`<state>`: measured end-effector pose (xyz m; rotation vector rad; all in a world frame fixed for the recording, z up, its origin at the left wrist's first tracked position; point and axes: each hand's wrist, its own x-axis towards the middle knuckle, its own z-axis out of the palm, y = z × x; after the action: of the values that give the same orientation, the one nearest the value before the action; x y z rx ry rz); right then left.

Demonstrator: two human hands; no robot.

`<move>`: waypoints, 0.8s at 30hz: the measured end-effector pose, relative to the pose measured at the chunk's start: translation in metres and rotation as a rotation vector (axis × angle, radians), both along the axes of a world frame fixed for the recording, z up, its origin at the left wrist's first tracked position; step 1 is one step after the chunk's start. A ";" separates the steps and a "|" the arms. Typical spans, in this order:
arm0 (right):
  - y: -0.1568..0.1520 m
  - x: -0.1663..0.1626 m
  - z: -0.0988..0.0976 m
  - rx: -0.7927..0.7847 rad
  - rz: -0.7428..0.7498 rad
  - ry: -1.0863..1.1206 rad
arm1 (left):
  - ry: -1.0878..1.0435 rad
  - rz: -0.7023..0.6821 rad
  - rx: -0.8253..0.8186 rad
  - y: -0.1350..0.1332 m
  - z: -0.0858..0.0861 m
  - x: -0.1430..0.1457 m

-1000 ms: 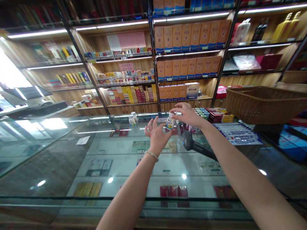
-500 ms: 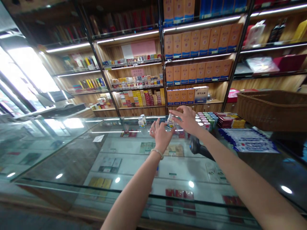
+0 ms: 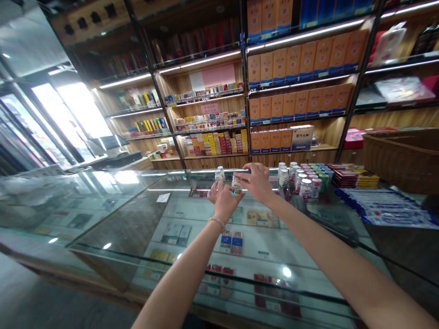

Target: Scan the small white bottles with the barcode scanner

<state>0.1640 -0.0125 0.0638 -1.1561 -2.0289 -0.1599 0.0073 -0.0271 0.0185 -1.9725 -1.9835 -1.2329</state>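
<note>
Both my hands are at a small white-capped jar [image 3: 236, 185] with a blue and yellow label, just over or on the glass counter [image 3: 202, 214]. My left hand [image 3: 223, 200] is closed around its lower part with thumb and fingers. From the right, my right hand [image 3: 258, 181] has its fingertips on the jar near the cap. Two similar jars [image 3: 218, 174] stand close together just behind my left hand. To the right are several more white-capped jars [image 3: 283, 177], in rows beside pink and green ones.
A black handheld scanner [image 3: 322, 221] lies under my right forearm, with its cable running right. Beyond it are blue-white packets [image 3: 384, 208], stacked red and yellow boxes [image 3: 346, 176] and a brown wicker basket [image 3: 401, 157]. Stocked shelves [image 3: 212, 157] line the back wall.
My hands have carried the jar left, closer to the two standing jars. The view has turned slightly left, and the jars at right, earlier partly behind my right hand, now show.
</note>
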 end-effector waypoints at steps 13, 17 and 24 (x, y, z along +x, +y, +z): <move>0.016 -0.082 -0.028 -0.068 0.076 0.031 | 0.250 0.191 -0.208 -0.004 -0.016 -0.072; 0.024 -0.094 -0.032 -0.110 0.084 0.070 | 0.241 0.203 -0.255 0.002 -0.017 -0.081; 0.035 -0.108 -0.037 -0.128 0.094 0.055 | 0.217 0.195 -0.262 0.018 -0.023 -0.092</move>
<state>0.0560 0.0223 0.0265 -1.1273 -2.0644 0.0492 -0.0845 -0.0092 -0.0049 -1.8645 -2.2497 -0.7148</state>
